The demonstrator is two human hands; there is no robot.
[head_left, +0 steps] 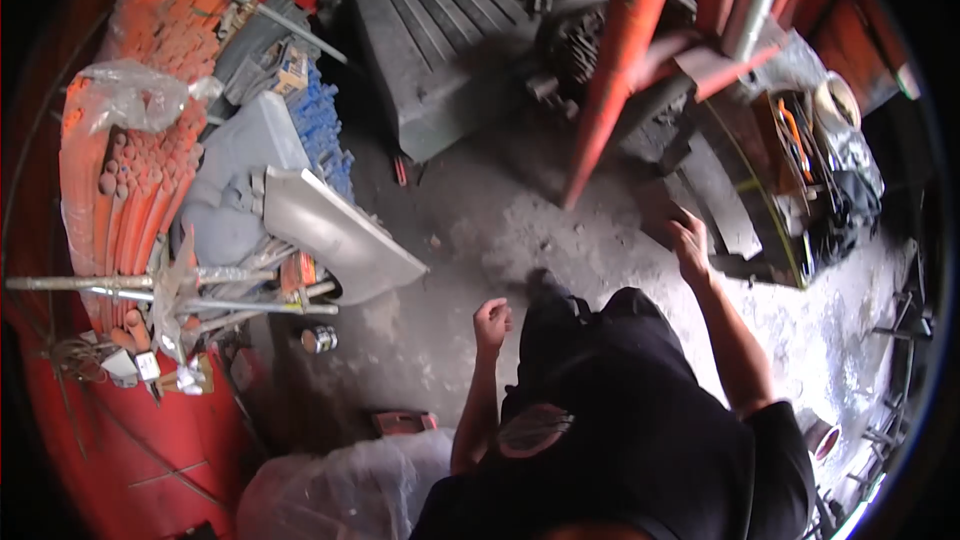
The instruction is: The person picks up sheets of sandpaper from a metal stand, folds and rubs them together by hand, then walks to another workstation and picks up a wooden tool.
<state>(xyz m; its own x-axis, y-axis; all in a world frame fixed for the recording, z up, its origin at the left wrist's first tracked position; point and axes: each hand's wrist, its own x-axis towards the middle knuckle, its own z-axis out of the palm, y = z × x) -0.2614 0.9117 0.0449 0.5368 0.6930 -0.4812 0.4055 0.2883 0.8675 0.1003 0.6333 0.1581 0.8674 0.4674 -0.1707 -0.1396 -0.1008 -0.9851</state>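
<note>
My left hand [492, 324] hangs beside my left thigh with its fingers curled in, and nothing shows in it. Out to the right, my right hand [689, 246] is closed at the edge of a dark brownish flat piece [660, 214], which it seems to grip between thumb and fingers. What this piece is cannot be made out in the shadow. Just beyond it lie long grey curved panels [722, 202]. A tall red-orange tapered post [622, 70] comes down to the floor ahead of my right hand.
On the left, orange tubes [150, 175] are stacked near a pale curved panel [335, 230]. A small can [319, 339] stands on the floor. Ahead lies a large grey ribbed part [425, 50]. At right is an open box [785, 145] of tools; clear plastic sheeting [345, 490] lies behind left.
</note>
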